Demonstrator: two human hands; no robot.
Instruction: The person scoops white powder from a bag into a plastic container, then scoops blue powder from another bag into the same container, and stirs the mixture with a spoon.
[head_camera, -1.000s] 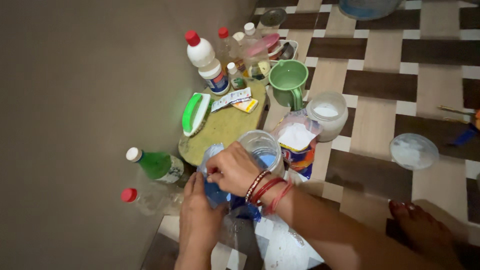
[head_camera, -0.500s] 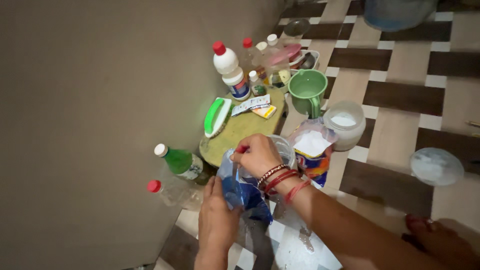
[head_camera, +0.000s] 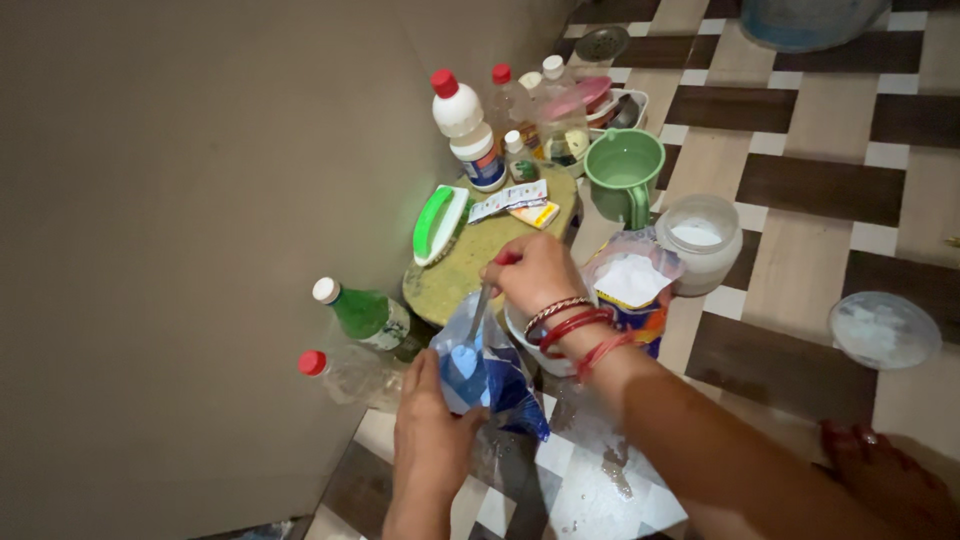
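Head view shows your left hand (head_camera: 432, 432) clasped around the lower part of a blue plastic pouch (head_camera: 483, 372), holding it upright and open just above the tiled floor (head_camera: 800, 215), close to the grey wall (head_camera: 200, 200). Your right hand (head_camera: 535, 275), with red bangles at the wrist, has its fingers pinched shut on the handle of a spoon (head_camera: 470, 340) whose bowl dips into the pouch's mouth. Behind that wrist stands a clear jar (head_camera: 540, 345), mostly hidden, and just beside it an opened packet of white powder (head_camera: 628, 285). Next to the packet sits a frosted jar with white powder (head_camera: 702, 240), and a green mug (head_camera: 625, 170) stands beyond. A round yellowish stool (head_camera: 470, 260) carries a green-and-white scrub brush (head_camera: 440, 222), some sachets (head_camera: 510, 200) and a white bottle with a red cap (head_camera: 468, 130). A green bottle (head_camera: 362, 314) and a clear bottle with a red cap (head_camera: 345, 372) lie near the wall. A round lid (head_camera: 884, 328) rests well apart on your right.
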